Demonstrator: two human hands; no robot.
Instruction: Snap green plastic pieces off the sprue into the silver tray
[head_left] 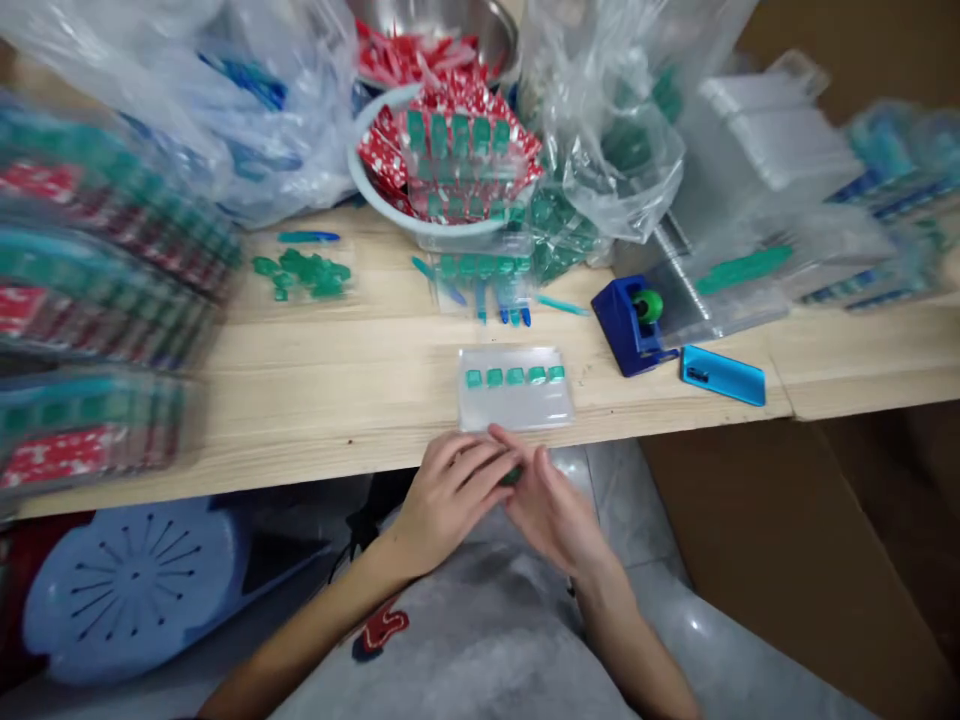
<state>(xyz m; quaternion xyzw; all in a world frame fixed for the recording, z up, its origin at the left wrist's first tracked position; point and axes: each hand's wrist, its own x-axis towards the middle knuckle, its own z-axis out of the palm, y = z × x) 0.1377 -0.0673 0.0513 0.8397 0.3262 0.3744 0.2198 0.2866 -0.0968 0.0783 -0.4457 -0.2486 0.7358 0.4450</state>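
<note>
My left hand (454, 495) and my right hand (559, 515) meet just off the front edge of the wooden table. Between them shows a small dark green piece (512, 476), mostly hidden by the fingers. The left fingers curl over it, and it rests against the right palm and fingers. Just beyond my fingertips lies a clear plastic tray (517, 405) with a row of several green cube-like pieces (515, 376).
Behind the tray are loose green pieces (311, 272), blue pens (307, 237), a blue tape dispenser (626, 325) and a blue phone (722, 375). A bowl (375, 195) holds red dotted packets. Packed trays (97, 420) stand left; clear plastic boxes (772, 130) stand right.
</note>
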